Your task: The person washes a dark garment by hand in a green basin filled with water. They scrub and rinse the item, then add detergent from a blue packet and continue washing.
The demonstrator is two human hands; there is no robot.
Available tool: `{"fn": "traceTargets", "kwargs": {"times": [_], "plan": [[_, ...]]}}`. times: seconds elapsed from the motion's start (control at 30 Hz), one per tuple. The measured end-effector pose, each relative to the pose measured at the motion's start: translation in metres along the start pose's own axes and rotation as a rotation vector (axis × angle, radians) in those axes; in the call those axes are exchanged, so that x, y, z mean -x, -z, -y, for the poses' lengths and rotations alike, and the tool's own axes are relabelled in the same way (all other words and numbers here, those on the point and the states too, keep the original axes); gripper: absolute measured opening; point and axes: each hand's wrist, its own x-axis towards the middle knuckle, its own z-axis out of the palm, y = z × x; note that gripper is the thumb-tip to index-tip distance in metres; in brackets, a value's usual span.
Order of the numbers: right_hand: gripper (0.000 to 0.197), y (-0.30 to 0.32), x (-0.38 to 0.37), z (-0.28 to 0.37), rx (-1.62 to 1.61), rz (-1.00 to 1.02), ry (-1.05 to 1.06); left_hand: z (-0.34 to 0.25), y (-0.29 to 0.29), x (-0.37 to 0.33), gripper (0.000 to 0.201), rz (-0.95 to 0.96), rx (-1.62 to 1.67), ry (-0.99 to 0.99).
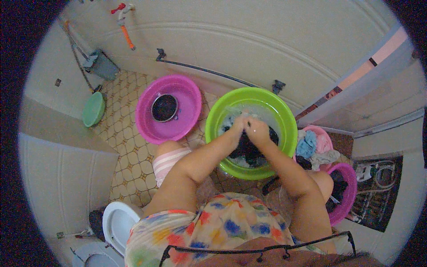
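Both my hands are together over a large lime-green basin [214, 153] on the floor in front of me. It holds whitish, sudsy water [267, 111] and a soaked black cloth [250, 151]. My left hand [239, 125] is a little smeared, its fingers curled in against my right hand. My right hand [259, 130] is closed, knuckles up, with a small white fleck of foam on its back. Directly beneath them the black cloth bunches up, and both hands seem to grip a fold of it. My fingertips are mostly hidden.
A pink basin [189, 122] with a round dark vessel [164, 108] stands to the left. At right are a pink tub of light clothes [307, 144] and a magenta basin [349, 196] with dark cloth. A white toilet [116, 218] is at lower left; a pipe [209, 70] runs along the wall.
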Motion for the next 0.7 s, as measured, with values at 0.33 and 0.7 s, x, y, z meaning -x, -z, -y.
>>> {"fn": "traceTargets", "kwargs": {"times": [0.33,0.7], "plan": [[0.043,-0.011,-0.017,-0.064,0.034,0.098,-0.364,0.02,0.014,-0.048,0.039,-0.154,0.3,0.016],[0.047,-0.037,-0.018,-0.076,-0.184,-0.018,-0.479,0.005,-0.006,-0.024,0.048,-0.346,-0.157,-0.005]]}}
